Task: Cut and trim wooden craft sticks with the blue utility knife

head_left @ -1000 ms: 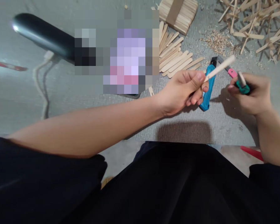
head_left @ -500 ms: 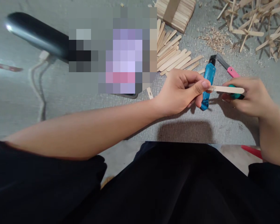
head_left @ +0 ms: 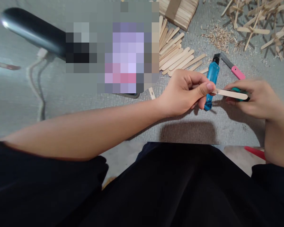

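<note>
On the grey desk (head_left: 68, 91), the work: partway, I judge; loose sticks (head_left: 181, 60) and a bundle (head_left: 183, 14) are not joined, while the crossed sticks (head_left: 253, 30) look already put together.
Far left: one thin red thing (head_left: 4, 65), one black device (head_left: 35, 33), one white cable (head_left: 34, 91).
Phone (head_left: 132, 95): one, it seems; mostly hidden by blur.
Stick piece (head_left: 151, 93): one, with a hole, near the left wrist.
Left hand (head_left: 186, 93): thumb and finger pinch one wooden stick (head_left: 232, 94), other fingers curled.
Unjoined sticks: one banded bundle; more than ten loose, overlapping.
Blue cutter (head_left: 213, 72): one, below the wooden stick, which has a rough mark near the thumb; whether this cut is finished, I cannot tell.
Shavings (head_left: 219, 37): one small heap.
Pink knife (head_left: 238, 72): one, its blade reaching toward the cutter.
Right hand (head_left: 257, 97): closed around one green tool (head_left: 236, 90); contact with the stick is unclear.
Crossed sticks: too tangled for counting.
</note>
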Motion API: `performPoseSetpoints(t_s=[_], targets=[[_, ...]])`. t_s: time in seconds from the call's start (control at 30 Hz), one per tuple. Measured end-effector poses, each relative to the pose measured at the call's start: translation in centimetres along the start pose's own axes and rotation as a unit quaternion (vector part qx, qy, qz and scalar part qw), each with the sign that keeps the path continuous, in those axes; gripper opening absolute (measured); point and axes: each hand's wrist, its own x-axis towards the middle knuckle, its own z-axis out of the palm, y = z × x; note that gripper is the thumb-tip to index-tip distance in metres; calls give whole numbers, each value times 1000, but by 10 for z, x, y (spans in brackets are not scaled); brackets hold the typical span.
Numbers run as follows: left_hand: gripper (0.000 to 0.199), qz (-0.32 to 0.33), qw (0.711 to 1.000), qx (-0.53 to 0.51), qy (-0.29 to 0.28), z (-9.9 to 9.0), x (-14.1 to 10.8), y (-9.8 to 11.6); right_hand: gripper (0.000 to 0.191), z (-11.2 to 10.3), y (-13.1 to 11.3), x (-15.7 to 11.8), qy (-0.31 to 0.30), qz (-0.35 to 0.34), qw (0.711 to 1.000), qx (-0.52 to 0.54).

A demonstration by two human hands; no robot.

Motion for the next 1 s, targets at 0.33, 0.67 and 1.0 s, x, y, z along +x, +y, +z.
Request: performPoseSetpoints(t_s=[0.33, 0.67, 1.0], targets=[[53, 34, 998, 44, -20, 0, -6, 6, 21, -5, -6, -5, -80, 35, 996, 13], [33, 32, 988, 152, -19, -2, -11, 14, 24, -3, -16, -8, -127, 85, 988, -13], [38, 22, 990, 139, -14, -7, -7, 10, 29, -3, -19, -7, -135, 115, 984, -25]])
